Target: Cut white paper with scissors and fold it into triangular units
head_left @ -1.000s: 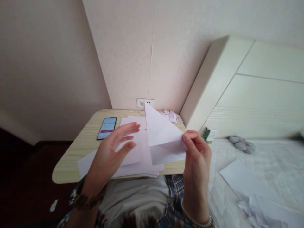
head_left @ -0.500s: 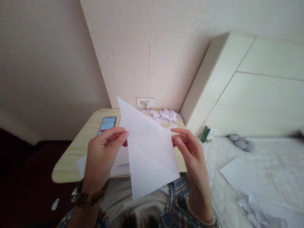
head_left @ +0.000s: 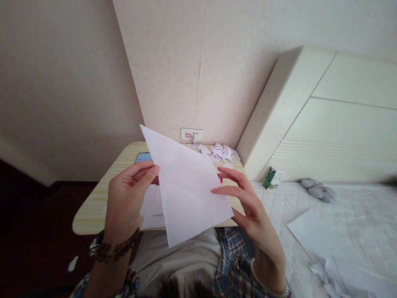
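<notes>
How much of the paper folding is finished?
Done: a heap of small folded papers at the back of the table. In hand: left hand and right hand hold one sheet, folded into a triangle. Left: flat sheets on the table, more on the bed.

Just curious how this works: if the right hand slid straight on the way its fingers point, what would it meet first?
The white paper sheet: the right hand points left and its fingers already touch it. Beyond, probably the left hand, though depth is unclear.
</notes>
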A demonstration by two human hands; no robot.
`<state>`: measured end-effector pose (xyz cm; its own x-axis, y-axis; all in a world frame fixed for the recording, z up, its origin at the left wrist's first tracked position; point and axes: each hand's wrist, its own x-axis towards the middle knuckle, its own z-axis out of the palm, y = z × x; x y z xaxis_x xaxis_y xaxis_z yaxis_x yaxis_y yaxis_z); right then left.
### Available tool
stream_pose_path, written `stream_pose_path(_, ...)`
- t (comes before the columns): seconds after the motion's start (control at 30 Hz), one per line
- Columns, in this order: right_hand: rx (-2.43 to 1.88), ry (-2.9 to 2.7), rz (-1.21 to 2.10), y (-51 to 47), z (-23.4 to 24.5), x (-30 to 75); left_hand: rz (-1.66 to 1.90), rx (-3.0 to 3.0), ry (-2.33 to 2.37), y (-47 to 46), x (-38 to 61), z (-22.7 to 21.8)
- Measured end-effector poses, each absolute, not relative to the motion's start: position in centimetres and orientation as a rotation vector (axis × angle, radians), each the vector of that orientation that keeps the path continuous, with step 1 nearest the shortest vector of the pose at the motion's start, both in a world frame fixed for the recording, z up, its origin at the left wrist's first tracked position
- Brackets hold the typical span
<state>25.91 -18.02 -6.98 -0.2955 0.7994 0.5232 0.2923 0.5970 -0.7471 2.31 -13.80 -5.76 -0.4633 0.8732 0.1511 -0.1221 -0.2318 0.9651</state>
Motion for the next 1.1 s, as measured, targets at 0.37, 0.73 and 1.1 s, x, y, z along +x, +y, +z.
stream_pose_path(0.37, -0.747, -1.719, 0.540, -18.5, -6.6, 25.5, 1.699, 1.038, 1.193, -14.4, 3.0, -5.2)
stream_pose_path(0.73, -0.737, -1.395, 0.791, -17.6, -7.2, 23.2, 1.705, 0.815, 1.075, -13.9, 3.7, -5.7)
stream_pose_path(1.1, -0.742, -1.425, 0.691, -17.3, -9.0, 21.2, 1.730, 0.785, 1.064, -13.9, 4.2, -5.5)
